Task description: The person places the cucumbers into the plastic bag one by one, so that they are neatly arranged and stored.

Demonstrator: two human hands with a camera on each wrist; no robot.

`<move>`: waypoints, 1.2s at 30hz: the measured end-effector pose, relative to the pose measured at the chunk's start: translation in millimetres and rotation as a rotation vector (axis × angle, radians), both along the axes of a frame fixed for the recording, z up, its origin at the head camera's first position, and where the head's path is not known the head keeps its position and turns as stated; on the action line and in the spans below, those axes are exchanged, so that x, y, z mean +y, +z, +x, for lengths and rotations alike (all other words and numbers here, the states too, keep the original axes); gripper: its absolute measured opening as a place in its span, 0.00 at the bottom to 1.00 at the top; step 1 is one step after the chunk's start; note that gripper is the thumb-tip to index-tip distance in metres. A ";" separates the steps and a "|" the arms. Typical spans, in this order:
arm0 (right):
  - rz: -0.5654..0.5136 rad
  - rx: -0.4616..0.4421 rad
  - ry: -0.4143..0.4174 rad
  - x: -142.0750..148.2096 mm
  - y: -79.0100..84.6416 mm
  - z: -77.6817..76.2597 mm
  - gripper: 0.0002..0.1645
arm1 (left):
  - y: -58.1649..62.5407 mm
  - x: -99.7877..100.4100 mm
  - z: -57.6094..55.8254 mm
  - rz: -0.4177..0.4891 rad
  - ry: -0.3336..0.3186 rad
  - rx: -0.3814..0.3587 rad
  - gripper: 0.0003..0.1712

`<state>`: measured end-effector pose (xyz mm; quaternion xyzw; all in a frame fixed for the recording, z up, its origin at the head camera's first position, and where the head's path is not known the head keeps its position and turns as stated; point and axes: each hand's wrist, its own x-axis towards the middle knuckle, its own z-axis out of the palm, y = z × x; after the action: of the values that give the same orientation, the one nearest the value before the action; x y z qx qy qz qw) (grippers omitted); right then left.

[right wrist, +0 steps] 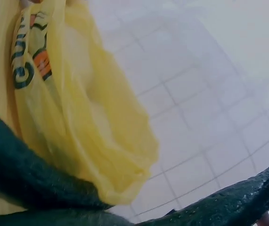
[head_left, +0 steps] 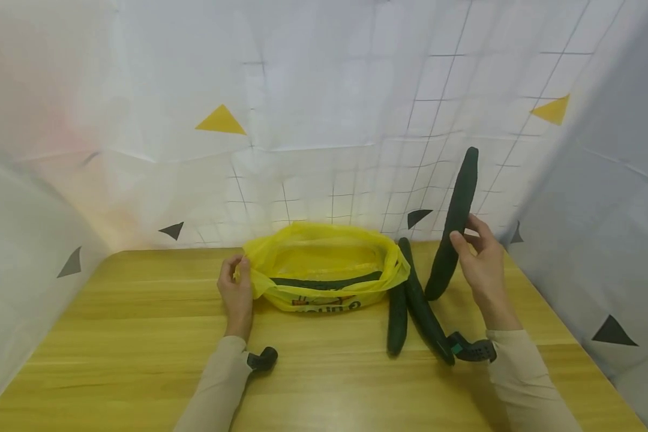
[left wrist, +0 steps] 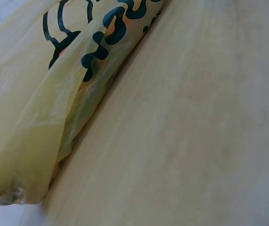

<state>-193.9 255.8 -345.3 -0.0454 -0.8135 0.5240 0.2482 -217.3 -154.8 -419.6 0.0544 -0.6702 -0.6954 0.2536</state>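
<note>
A yellow plastic bag (head_left: 324, 300) with dark printing stands with its mouth open at the back middle of the table. Inside it lies a cucumber (head_left: 329, 282). My left hand (head_left: 236, 294) pinches the bag's left rim. At the right, my right hand (head_left: 483, 258) grips a long cucumber (head_left: 461, 198) by its middle, held tilted with its upper end pointing up. Two more cucumbers lie on the table to the right of the bag: a shorter one (head_left: 397, 321) and a longer one (head_left: 426, 312). In the right wrist view, the held cucumber (right wrist: 228, 200) shows at lower right, fingertips on it.
The wooden table (head_left: 324, 384) ends at a white sheet wall (head_left: 324, 120) behind the bag, with grid lines and yellow and black triangles. Sheet walls also stand at the left and right sides. A black wrist device (head_left: 263, 359) sits on the left sleeve.
</note>
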 end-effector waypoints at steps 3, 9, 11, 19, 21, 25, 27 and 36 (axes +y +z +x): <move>-0.060 0.048 -0.009 -4.8 5.1 1.1 0.30 | -7.3 -2.2 -5.2 -0.014 0.009 -0.008 0.16; -0.146 0.085 0.008 -9.3 11.0 4.4 0.30 | -27.6 -5.6 -18.3 -0.021 0.033 0.025 0.19; -0.175 0.093 0.009 -10.1 11.8 5.8 0.29 | -28.7 -4.8 -18.5 -0.016 0.038 0.027 0.19; -0.328 0.198 0.083 -18.3 18.7 9.3 0.29 | -28.4 -3.2 -18.8 -0.001 0.050 0.041 0.17; -0.351 0.218 0.105 -21.1 20.3 9.4 0.28 | -28.1 -3.9 -19.0 -0.002 0.056 0.041 0.17; -0.359 0.227 0.116 -26.3 21.6 9.3 0.28 | -28.4 -5.4 -18.0 0.002 0.051 0.035 0.18; -0.377 0.234 0.130 -28.5 21.7 8.8 0.29 | -28.7 -6.0 -17.6 0.004 0.048 0.036 0.19; -0.455 0.308 0.182 -35.5 22.8 5.1 0.29 | -29.2 -5.2 -19.9 -0.020 0.051 0.030 0.18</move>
<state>-188.8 220.3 -322.5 0.0536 -0.6285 0.7139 0.3042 -237.2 -160.1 -448.8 0.0585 -0.6716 -0.6828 0.2818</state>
